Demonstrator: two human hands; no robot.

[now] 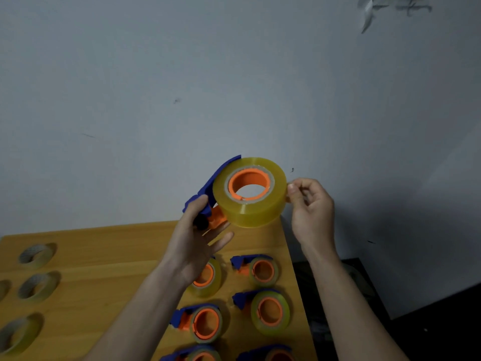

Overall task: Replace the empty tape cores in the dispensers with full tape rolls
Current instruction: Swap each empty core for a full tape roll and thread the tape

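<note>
Overhead, the left hand (194, 238) grips a blue dispenser (208, 188), largely hidden behind its tape roll (250, 201). Right hand (309, 207) pinches the roll's edge; whether it holds a tape end is unclear.

plain workroom: scuffed bare wall (182, 74), wood table (104, 256) w/ tape dispensers (255, 269).

Single head-worn view, facing forward and slightly down, close above wooden table (104, 256), wall (156, 74) behind

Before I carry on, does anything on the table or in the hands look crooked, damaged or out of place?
Nothing stands out. The left hand holds the blue and orange tape dispenser, the full yellowish tape roll sits squarely on its orange hub, and the right hand pinches the roll's edge.
</note>
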